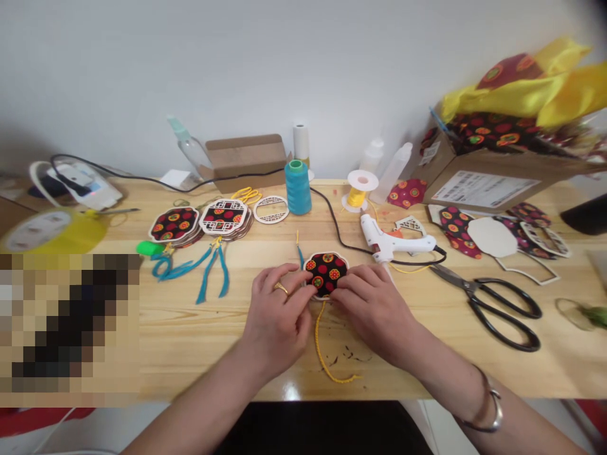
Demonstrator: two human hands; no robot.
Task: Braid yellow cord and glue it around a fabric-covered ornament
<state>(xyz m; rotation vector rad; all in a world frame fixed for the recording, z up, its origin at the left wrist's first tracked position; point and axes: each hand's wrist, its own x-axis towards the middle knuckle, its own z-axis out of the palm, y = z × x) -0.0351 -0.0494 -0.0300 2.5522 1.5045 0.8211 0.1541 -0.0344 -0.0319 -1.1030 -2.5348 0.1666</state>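
A scalloped wooden piece faced with black floral fabric (pixel 325 276) is held just above or on the table between my hands. My left hand (pixel 282 303) grips its left edge, fingers curled, a ring on one finger. On the opposite side, my right hand (pixel 372 306) pinches the right and lower edge. A yellow braided cord (pixel 320 344) hangs from the bottom of the piece and curves onto the tabletop. Behind its upper left, a short blue and yellow strand (pixel 299 249) sticks out. My thumbs are partly hidden.
Finished-looking fabric pieces with blue tassels (pixel 224 218) are stacked at left. A teal thread cone (pixel 298 189), a yellow cord spool (pixel 356 194) and a white glue gun (pixel 389 240) stand behind. Black-handled scissors (pixel 497 303) lie right, before a cardboard box (pixel 488 180). The lower left is pixelated.
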